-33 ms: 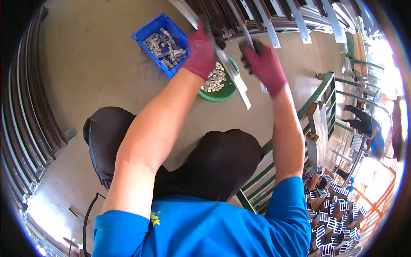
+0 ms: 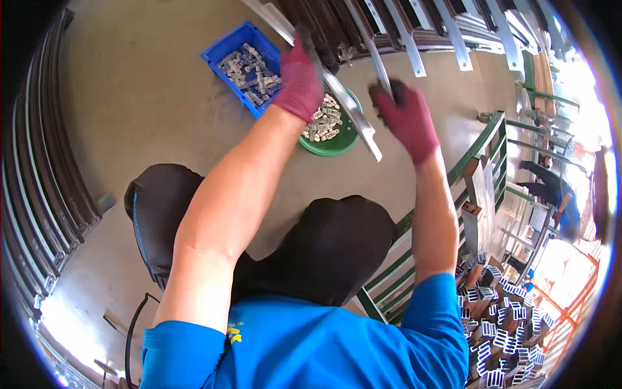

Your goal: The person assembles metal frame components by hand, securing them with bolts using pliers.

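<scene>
My left hand (image 2: 303, 74), in a dark red glove with black fingers, is closed around a long silver metal profile (image 2: 353, 113). The profile slants down to the right across a green round tub (image 2: 327, 152) of small metal parts (image 2: 324, 123). To the right, my right hand (image 2: 405, 113), gloved alike, has its fingers curled round the lower end of a narrow metal strip (image 2: 369, 42) that comes down from the top of the view. Motion blurs these fingers somewhat. Next to my left hand stands a blue plastic crate (image 2: 223, 74) with more small metal pieces (image 2: 249, 71).
Metal profiles (image 2: 453, 39) jut out at the upper right; more long bars (image 2: 39, 194) line the left. A green metal frame (image 2: 483, 152) stands beside my right arm. Stacked profile ends (image 2: 499, 324) fill the lower right. A person in blue (image 2: 567, 207) bends at far right.
My right hand has moved slightly down and to the right, and the narrow strip has come down with it. The left hand and its profile have shifted only a little.
</scene>
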Action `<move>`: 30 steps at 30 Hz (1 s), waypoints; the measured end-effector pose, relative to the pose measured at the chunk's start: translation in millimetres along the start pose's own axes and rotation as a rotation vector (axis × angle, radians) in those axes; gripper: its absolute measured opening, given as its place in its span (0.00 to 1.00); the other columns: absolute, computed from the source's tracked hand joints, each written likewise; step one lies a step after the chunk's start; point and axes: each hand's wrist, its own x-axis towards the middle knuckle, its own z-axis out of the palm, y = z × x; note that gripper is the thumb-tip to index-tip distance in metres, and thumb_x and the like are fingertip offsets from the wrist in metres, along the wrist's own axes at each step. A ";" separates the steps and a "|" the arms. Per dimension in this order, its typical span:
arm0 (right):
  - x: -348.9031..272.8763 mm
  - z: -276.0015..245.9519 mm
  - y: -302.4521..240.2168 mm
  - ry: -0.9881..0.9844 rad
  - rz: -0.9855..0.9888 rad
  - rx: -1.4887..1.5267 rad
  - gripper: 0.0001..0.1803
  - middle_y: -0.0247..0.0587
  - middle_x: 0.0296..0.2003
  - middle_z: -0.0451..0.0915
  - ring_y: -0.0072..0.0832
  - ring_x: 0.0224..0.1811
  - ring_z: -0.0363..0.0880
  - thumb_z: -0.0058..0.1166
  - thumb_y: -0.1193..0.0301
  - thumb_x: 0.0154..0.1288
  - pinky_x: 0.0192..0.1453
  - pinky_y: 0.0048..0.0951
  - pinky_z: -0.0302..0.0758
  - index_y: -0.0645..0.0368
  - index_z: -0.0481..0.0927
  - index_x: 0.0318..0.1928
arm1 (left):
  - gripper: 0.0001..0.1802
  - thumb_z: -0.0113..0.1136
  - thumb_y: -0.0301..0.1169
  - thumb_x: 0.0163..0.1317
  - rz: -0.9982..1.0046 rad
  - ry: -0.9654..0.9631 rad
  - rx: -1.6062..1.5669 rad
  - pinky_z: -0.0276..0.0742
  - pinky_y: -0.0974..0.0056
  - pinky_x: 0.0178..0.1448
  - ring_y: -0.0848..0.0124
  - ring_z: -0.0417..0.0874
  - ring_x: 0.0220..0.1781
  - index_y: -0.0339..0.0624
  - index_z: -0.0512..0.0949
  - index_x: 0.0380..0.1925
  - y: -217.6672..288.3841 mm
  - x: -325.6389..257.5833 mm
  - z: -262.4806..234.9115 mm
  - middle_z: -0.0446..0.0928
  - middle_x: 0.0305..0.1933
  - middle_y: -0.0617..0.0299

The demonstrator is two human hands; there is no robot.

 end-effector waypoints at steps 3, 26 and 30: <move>-51.3 -12.2 36.8 0.048 0.072 -0.048 0.17 0.53 0.31 0.86 0.47 0.34 0.88 0.59 0.58 0.71 0.40 0.42 0.81 0.60 0.86 0.46 | 0.25 0.48 0.50 0.80 -0.078 -0.036 0.131 0.82 0.51 0.45 0.62 0.83 0.37 0.39 0.77 0.54 3.7 -7.4 0.1 0.81 0.39 0.56; -56.3 86.1 58.2 0.216 0.023 -0.034 0.15 0.39 0.31 0.84 0.28 0.35 0.83 0.55 0.65 0.77 0.43 0.32 0.78 0.66 0.82 0.42 | 0.26 0.51 0.50 0.77 -0.440 -0.099 -0.012 0.83 0.52 0.61 0.57 0.87 0.52 0.41 0.76 0.61 -55.0 -41.2 -60.1 0.84 0.55 0.47; -92.0 74.9 83.7 0.122 0.177 0.093 0.15 0.50 0.29 0.83 0.41 0.31 0.84 0.59 0.61 0.74 0.39 0.39 0.79 0.62 0.81 0.43 | 0.23 0.61 0.51 0.72 -0.372 0.072 0.056 0.80 0.60 0.29 0.66 0.84 0.25 0.39 0.82 0.40 -46.4 -32.7 -54.3 0.85 0.32 0.55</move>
